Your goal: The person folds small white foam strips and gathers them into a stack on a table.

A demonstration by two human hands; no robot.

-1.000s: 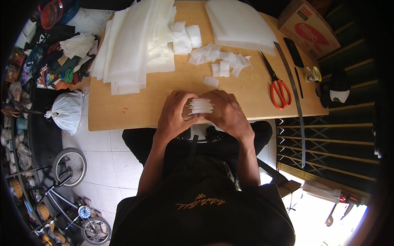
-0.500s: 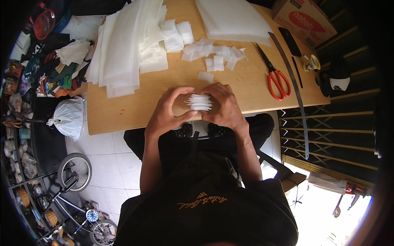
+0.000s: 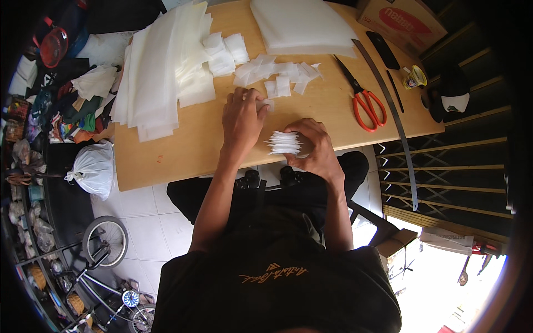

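A thick stack of small white translucent sheet pieces (image 3: pixel 284 143) stands on edge between the thumb and fingers of my right hand (image 3: pixel 317 147), near the table's front edge. Farther forward and to the left, my left hand (image 3: pixel 242 114) has its fingers bent and its thumb at a single small white piece (image 3: pixel 269 105) on the table; the fingers partly cover that piece. Just beyond lie several loose cut pieces (image 3: pixel 282 86), some of them overlapping. Small stacked squares (image 3: pixel 236 49) sit to their left, beside long white translucent strips (image 3: pixel 161 72).
A big white sheet pile (image 3: pixel 302 28) lies at the back of the wooden table (image 3: pixel 194 150). Orange-handled scissors (image 3: pixel 366 105), a long metal ruler (image 3: pixel 397 116), a black phone (image 3: pixel 382 50), a yellow cup (image 3: pixel 414 77) and a carton (image 3: pixel 402 22) are on the right.
My left hand has left the stack and moved forward to the single piece. The stack stays in my right hand, which has shifted slightly right. The view has shifted a little.
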